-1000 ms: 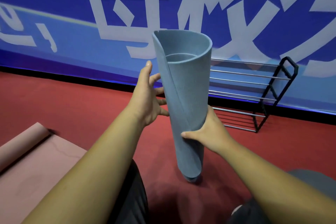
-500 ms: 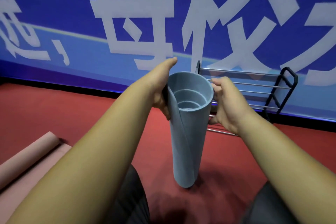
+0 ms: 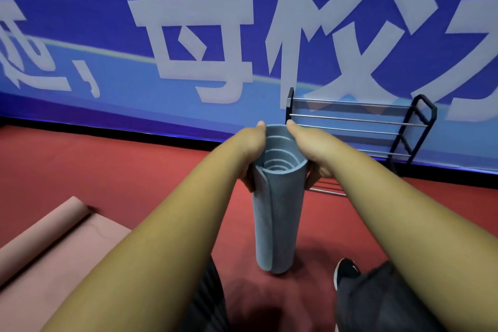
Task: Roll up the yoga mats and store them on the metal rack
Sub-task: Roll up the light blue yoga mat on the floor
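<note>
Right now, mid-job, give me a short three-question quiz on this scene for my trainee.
1. True or false: the blue mat roll lies on the metal rack.
2. How many hands grip the roll's top end? A none, B one, C two.
3. Fill in: the half-rolled mat at the left is ____ in colour.
Key: 1 false, it stands on end on the floor; 2 C, left hand and right hand; 3 pink.
</note>
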Motion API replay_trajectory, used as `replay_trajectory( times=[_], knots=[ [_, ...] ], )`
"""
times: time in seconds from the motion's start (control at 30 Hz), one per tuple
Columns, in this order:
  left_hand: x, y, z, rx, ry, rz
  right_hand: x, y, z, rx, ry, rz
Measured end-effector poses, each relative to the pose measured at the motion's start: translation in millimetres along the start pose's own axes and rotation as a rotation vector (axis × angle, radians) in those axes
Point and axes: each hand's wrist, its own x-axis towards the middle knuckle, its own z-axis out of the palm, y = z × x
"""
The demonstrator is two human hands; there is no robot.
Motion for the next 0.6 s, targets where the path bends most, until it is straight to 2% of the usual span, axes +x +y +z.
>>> replay_trajectory(
  times=[0.3, 0.47, 0.6],
  knots=[
    [55.2, -62.8, 47.2, -0.013, 0.002, 0.009, 44.0, 70.5, 0.7, -0.054, -0.08, 0.064],
    [74.3, -66.3, 57.8, -0.018, 0.087, 0.059, 67.6, 76.6, -0.4, 0.002, -0.058, 0.038],
    [89.8, -63.3, 53.4, -0.031, 0.089, 0.055, 86.9, 74.7, 4.7, 0.018, -0.023, 0.037]
  ],
)
